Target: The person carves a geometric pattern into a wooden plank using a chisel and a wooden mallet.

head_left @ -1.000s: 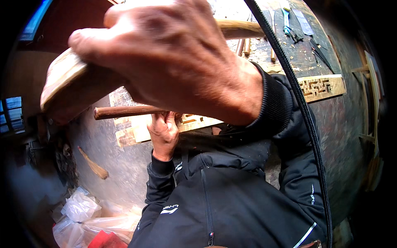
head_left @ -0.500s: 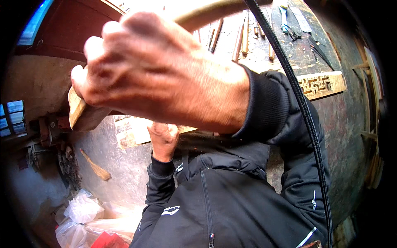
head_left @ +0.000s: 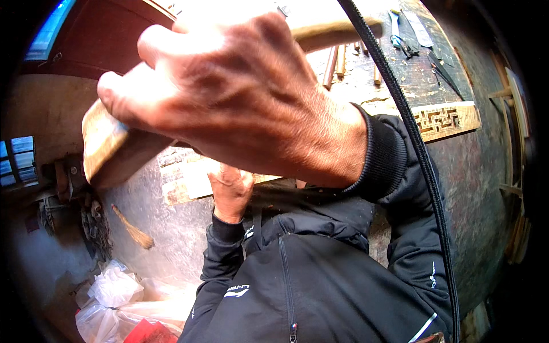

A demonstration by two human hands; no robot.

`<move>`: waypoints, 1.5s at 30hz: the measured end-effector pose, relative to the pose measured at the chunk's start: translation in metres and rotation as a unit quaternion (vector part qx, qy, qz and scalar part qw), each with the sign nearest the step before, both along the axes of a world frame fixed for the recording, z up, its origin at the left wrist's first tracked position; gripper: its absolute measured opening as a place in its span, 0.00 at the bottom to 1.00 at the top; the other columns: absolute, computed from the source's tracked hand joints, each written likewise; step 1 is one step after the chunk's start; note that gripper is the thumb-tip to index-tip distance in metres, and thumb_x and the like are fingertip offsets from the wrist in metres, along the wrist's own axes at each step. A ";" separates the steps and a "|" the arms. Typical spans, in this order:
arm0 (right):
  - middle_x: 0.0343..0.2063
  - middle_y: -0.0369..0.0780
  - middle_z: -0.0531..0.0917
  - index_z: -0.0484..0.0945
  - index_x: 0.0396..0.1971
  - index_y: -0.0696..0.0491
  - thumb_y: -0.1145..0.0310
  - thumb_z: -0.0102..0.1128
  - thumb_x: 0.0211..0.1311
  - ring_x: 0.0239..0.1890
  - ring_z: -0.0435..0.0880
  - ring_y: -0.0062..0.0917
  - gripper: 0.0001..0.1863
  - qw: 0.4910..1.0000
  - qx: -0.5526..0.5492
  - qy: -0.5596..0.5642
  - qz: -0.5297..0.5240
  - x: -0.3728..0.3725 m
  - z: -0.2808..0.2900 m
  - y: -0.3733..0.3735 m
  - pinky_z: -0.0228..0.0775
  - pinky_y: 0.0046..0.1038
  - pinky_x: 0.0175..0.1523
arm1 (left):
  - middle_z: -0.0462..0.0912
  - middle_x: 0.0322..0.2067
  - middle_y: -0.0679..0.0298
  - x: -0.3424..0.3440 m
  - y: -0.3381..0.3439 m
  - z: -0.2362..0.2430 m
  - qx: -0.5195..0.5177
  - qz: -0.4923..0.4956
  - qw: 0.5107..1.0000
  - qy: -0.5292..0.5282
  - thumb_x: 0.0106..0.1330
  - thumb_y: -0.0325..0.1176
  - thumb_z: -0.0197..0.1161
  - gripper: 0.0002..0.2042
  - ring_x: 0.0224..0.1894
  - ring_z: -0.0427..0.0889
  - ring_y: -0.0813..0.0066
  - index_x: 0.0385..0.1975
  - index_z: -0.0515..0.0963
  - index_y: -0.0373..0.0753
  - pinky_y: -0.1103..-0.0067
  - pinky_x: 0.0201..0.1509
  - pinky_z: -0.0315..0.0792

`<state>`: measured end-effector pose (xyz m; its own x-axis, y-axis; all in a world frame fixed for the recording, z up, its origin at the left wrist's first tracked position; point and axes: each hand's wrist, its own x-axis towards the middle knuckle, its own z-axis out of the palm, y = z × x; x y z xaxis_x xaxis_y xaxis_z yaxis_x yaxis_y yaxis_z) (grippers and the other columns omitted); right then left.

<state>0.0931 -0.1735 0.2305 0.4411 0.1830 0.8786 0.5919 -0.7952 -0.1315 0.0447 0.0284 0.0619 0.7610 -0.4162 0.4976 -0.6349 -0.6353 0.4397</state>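
My right hand [head_left: 229, 97] fills the upper middle, its fingers closed around a thick wooden mallet [head_left: 123, 151]. One blunt end of the wood sticks out at the lower left of the fist, and a pale curved wooden piece [head_left: 337, 35] shows beyond the knuckles; how the two join is hidden. Below it, my left hand [head_left: 230, 191] rests closed at the near edge of a pale wooden board [head_left: 186, 180]. What its fingers hold, if anything, is hidden behind the right hand and wrist. At the right, the board shows a cut-through geometric lattice pattern [head_left: 440, 120].
Several wooden-handled tools [head_left: 341, 60] lie on the workbench [head_left: 423, 71] among shavings, with blue-handled scissors or pliers [head_left: 396, 28] and a dark pointed tool [head_left: 443, 74] farther right. A black cord [head_left: 420, 140] hangs across the view. At the left are a straw brush [head_left: 134, 228] and plastic bags [head_left: 117, 297].
My right hand has shifted slightly right, and more of the mallet's thick end shows at the left. My left hand has barely moved on the board.
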 end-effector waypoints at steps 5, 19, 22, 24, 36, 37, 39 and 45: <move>0.29 0.32 0.81 0.86 0.33 0.42 0.58 0.70 0.55 0.40 0.86 0.29 0.08 0.999 -0.033 -0.022 -0.035 0.002 0.014 -0.004 0.75 0.38 0.48 | 0.85 0.32 0.48 -0.001 0.006 -0.003 -0.006 0.014 1.000 -0.005 0.61 0.18 0.62 0.21 0.27 0.82 0.42 0.55 0.83 0.37 0.59 0.34 0.76; 0.33 0.35 0.84 0.87 0.55 0.42 0.66 0.68 0.63 0.34 0.88 0.30 0.19 0.999 -0.031 0.017 -0.029 -0.013 -0.017 -0.034 0.79 0.33 0.35 | 0.89 0.43 0.55 0.000 -0.014 -0.008 -0.501 0.055 0.843 0.185 0.82 0.23 0.64 0.08 0.50 0.92 0.64 0.54 0.74 0.31 0.67 0.60 0.89; 0.34 0.35 0.85 0.86 0.68 0.36 0.71 0.70 0.58 0.31 0.87 0.31 0.34 0.996 -0.020 0.087 -0.031 -0.018 -0.035 -0.045 0.78 0.33 0.33 | 0.87 0.48 0.53 0.004 -0.009 -0.015 -0.466 0.075 0.872 0.127 0.82 0.21 0.63 0.13 0.53 0.92 0.59 0.60 0.71 0.31 0.63 0.63 0.89; 0.35 0.36 0.85 0.86 0.68 0.37 0.73 0.72 0.55 0.31 0.87 0.32 0.36 0.993 -0.017 0.107 -0.046 -0.021 -0.044 -0.048 0.78 0.34 0.34 | 0.84 0.50 0.54 0.000 -0.012 -0.022 -0.466 0.077 0.870 0.139 0.82 0.22 0.63 0.13 0.54 0.91 0.58 0.59 0.70 0.32 0.62 0.62 0.90; 0.36 0.36 0.85 0.85 0.68 0.42 0.72 0.73 0.55 0.34 0.88 0.32 0.35 0.989 0.002 0.147 -0.024 -0.023 -0.075 -0.065 0.79 0.35 0.38 | 0.93 0.44 0.55 -0.006 -0.006 -0.011 -0.223 0.078 0.956 0.175 0.81 0.19 0.63 0.07 0.50 0.93 0.69 0.53 0.75 0.32 0.74 0.57 0.84; 0.36 0.36 0.85 0.86 0.67 0.42 0.72 0.73 0.55 0.34 0.88 0.32 0.35 0.989 0.009 0.148 -0.023 -0.024 -0.073 -0.065 0.78 0.35 0.38 | 0.93 0.44 0.54 -0.005 -0.006 -0.011 -0.202 0.073 0.962 0.169 0.81 0.19 0.63 0.07 0.50 0.93 0.69 0.53 0.75 0.32 0.74 0.58 0.84; 0.35 0.36 0.85 0.86 0.67 0.42 0.72 0.73 0.55 0.33 0.88 0.32 0.35 0.988 0.015 0.152 -0.021 -0.024 -0.071 -0.066 0.78 0.35 0.37 | 0.93 0.45 0.54 -0.006 -0.007 -0.014 -0.220 0.074 0.959 0.165 0.82 0.20 0.63 0.07 0.50 0.93 0.69 0.53 0.75 0.32 0.73 0.58 0.84; 0.33 0.37 0.84 0.86 0.66 0.43 0.72 0.72 0.56 0.33 0.88 0.32 0.33 0.986 0.015 0.168 -0.018 -0.026 -0.070 -0.066 0.78 0.35 0.37 | 0.92 0.45 0.54 -0.008 -0.007 -0.014 -0.260 0.086 0.941 0.200 0.82 0.20 0.62 0.07 0.51 0.92 0.70 0.54 0.74 0.32 0.73 0.59 0.84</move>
